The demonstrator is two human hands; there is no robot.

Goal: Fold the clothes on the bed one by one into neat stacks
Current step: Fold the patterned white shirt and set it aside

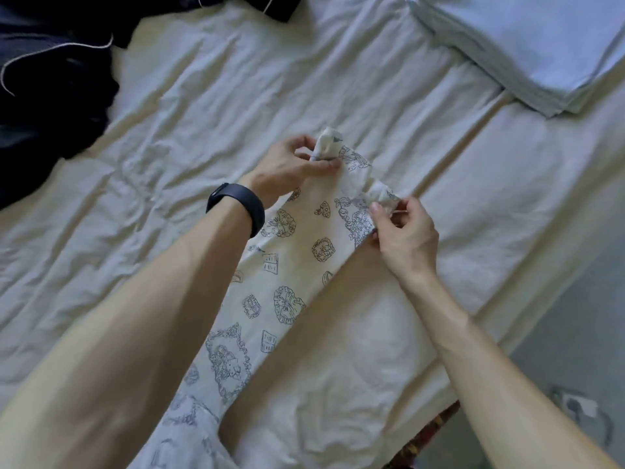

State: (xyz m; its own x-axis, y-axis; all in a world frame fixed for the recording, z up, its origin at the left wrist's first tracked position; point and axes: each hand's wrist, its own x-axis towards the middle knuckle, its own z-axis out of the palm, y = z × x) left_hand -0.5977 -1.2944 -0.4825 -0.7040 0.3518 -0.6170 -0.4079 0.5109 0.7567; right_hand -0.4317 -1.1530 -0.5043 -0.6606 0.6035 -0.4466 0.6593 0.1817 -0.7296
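While the printed garment (280, 265) lies from 6 o'clock up the bed (169, 130) to centre, my left hand (291, 167) and right hand (406, 238) each pinch a corner of its far end, both grips closed on cloth. I'd pull those corners level and taut before folding. A folded stack (541, 52) sits at 1 o'clock, dark clothes (50, 96) at 10.

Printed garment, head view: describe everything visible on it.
The printed garment is cream, thin-looking cloth with dark line drawings. It lies as a long narrow strip on the bed sheet, running away from the person. Its far end is bunched and pinched by the left hand and right hand.
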